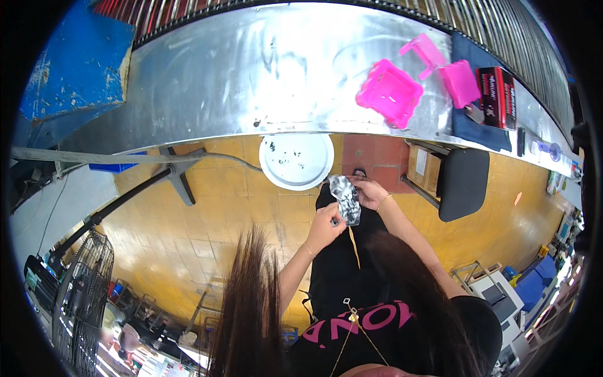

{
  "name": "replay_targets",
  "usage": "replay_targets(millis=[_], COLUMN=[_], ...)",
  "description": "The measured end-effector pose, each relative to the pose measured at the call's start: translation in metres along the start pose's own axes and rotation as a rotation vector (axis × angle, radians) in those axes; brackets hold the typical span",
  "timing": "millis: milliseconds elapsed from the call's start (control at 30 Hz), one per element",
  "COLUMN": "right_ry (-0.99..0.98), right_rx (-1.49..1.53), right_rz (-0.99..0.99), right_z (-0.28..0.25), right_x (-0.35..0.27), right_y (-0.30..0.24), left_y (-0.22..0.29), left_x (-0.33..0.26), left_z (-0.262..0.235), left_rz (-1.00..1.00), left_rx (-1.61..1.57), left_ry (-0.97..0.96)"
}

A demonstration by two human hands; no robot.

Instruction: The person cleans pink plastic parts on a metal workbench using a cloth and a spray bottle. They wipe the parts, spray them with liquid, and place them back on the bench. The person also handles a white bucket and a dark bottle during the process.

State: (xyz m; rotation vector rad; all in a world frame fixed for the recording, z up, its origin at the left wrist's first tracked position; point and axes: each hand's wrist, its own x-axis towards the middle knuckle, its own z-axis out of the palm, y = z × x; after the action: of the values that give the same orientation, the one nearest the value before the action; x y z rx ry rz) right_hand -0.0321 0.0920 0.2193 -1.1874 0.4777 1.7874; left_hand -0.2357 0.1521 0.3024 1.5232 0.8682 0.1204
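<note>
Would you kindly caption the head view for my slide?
The left hand and right hand hold a mottled black-and-white piece near a round white dish.

the crumpled black and white piece (345, 200) hides some fingertips of the left hand (325, 227) and of the right hand (372, 193); its material is too unclear to tell. the far edge of the white basin (318, 158) is hidden below the metal table (188, 85), and the dark specks (286, 154) in it are too small to name. the long hair (248, 308) covers part of the floor (207, 242). the black chair (465, 183) hides part of a cardboard box (431, 173). the fan (85, 295) and the blue box (75, 69) are cut by the dark round border.
</note>
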Motion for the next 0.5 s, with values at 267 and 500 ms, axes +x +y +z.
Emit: replay_targets(millis=[267,500], right_ry=[-0.149,-0.188], right_rx=[-0.121,-0.206], right_rz=[0.0,-0.264], right_z=[0.042,0.051], right_x=[-0.099,-0.164], right_y=[-0.077,-0.14], left_y=[0.096,0.143], left_x=[-0.005,0.007], left_z=[-0.015,-0.021], left_rz=[0.575,0.675], left_rx=[0.622,0.746], left_ry=[-0.119,-0.069])
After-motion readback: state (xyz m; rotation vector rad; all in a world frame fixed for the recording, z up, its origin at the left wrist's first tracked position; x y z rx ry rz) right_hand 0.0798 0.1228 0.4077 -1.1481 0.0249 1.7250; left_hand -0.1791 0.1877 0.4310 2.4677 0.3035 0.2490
